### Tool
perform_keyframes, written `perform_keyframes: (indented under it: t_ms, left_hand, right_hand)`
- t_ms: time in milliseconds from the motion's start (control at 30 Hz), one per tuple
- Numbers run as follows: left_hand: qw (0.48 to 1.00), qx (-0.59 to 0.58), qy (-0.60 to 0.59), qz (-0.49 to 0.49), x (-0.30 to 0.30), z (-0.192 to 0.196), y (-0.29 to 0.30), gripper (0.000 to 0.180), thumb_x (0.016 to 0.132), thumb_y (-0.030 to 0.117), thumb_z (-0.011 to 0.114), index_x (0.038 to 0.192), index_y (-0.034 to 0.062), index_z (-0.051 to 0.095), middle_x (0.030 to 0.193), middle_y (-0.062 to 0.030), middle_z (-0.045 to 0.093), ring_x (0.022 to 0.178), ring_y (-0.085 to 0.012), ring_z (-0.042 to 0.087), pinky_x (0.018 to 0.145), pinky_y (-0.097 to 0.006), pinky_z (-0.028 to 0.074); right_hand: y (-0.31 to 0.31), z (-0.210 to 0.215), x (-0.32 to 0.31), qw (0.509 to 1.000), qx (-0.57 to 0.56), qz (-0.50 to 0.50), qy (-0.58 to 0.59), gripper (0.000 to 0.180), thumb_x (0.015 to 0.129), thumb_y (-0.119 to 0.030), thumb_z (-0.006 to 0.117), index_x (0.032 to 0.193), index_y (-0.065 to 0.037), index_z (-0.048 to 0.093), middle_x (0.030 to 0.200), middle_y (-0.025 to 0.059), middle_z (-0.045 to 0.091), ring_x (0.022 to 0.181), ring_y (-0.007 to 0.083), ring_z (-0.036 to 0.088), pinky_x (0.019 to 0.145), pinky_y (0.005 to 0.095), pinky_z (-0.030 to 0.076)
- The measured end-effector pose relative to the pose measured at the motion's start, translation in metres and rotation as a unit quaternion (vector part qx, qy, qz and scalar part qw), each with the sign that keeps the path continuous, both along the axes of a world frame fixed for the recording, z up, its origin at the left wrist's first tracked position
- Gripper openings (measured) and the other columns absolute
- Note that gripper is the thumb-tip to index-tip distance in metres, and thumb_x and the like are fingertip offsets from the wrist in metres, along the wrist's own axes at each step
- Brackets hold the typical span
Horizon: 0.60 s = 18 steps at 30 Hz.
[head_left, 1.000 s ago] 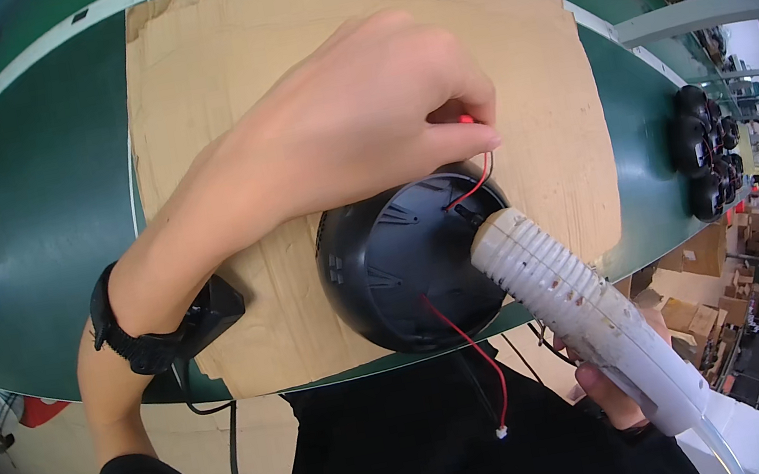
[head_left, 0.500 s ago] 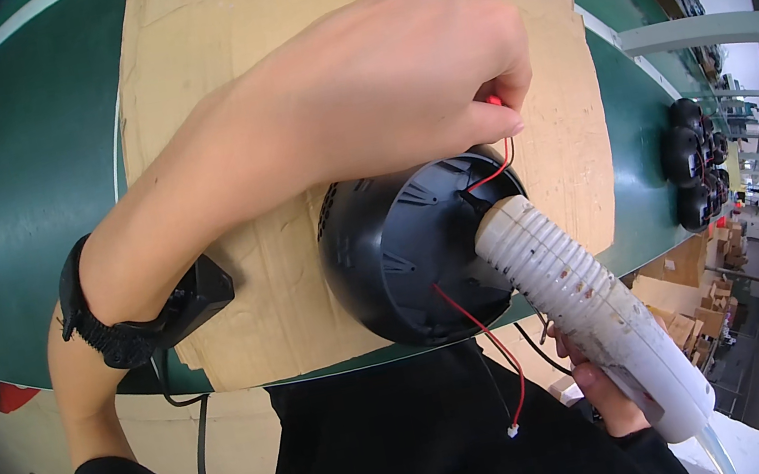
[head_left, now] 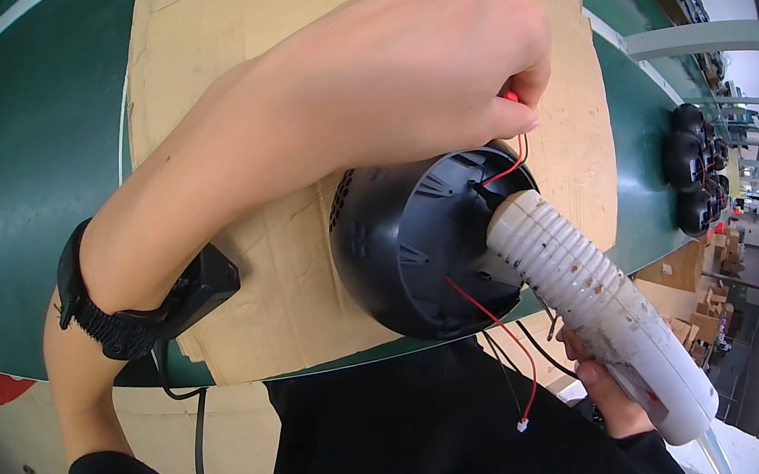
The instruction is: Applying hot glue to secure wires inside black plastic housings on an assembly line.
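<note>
A round black plastic housing (head_left: 377, 253) lies on its side on the cardboard, its open face with inner ribs turned to the right. My left hand (head_left: 460, 60) reaches over it, thumb and fingers pinched on a thin red-and-black wire (head_left: 510, 168) that comes out of the housing. My right hand (head_left: 605, 390), partly hidden, is wrapped round the handle of a white hot glue gun (head_left: 592, 291) with a stained, ribbed barrel. The gun's front end is at the housing's open face; its nozzle tip is hard to make out. A second red-and-black wire (head_left: 510, 341) hangs down, ending in a small white plug.
Beneath the housing is a cardboard sheet (head_left: 311, 310) on a green bench (head_left: 32, 166). A black box-like object (head_left: 205, 286) with a cable sits under my left wrist. Several black round housings (head_left: 692, 167) stand at the right, near a metal frame (head_left: 721, 40).
My left hand with the wire, the housing and the glue gun's front end have all shifted slightly to the right. Both grips stay the same.
</note>
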<state>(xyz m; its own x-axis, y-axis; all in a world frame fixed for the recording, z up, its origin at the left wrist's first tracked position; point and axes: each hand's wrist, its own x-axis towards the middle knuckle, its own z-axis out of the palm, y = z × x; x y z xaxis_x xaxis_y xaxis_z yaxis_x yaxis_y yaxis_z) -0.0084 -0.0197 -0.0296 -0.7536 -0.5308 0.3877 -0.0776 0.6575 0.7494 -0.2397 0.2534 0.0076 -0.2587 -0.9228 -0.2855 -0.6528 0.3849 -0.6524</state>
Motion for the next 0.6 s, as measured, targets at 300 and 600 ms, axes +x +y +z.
perform_keyframes:
  t_ms: [300,600]
  left_hand:
    - [1.0,0.023,-0.019,-0.009,0.003,0.006,0.001,0.012,0.08,0.011,0.072,0.082,-0.0004,0.071,0.081,-0.0143,0.07,0.083,-0.0316,0.068,0.077,-0.042,0.054]
    - [0.997,0.009,-0.033,-0.071,0.022,0.031,-0.009,0.016,0.085,0.012,0.067,0.081,-0.0034,0.067,0.075,-0.015,0.064,0.074,-0.03,0.065,0.068,-0.038,0.053]
  right_hand:
    - [0.01,-0.003,-0.004,0.999,-0.012,-0.029,0.005,0.036,0.062,-0.027,0.077,0.085,-0.002,0.068,0.076,0.0113,0.07,0.071,0.0257,0.07,0.069,0.035,0.056]
    - [0.022,-0.007,-0.009,0.997,-0.023,-0.069,0.013,0.033,0.057,-0.024,0.077,0.08,-0.003,0.068,0.073,0.0115,0.069,0.071,0.027,0.071,0.069,0.036,0.057]
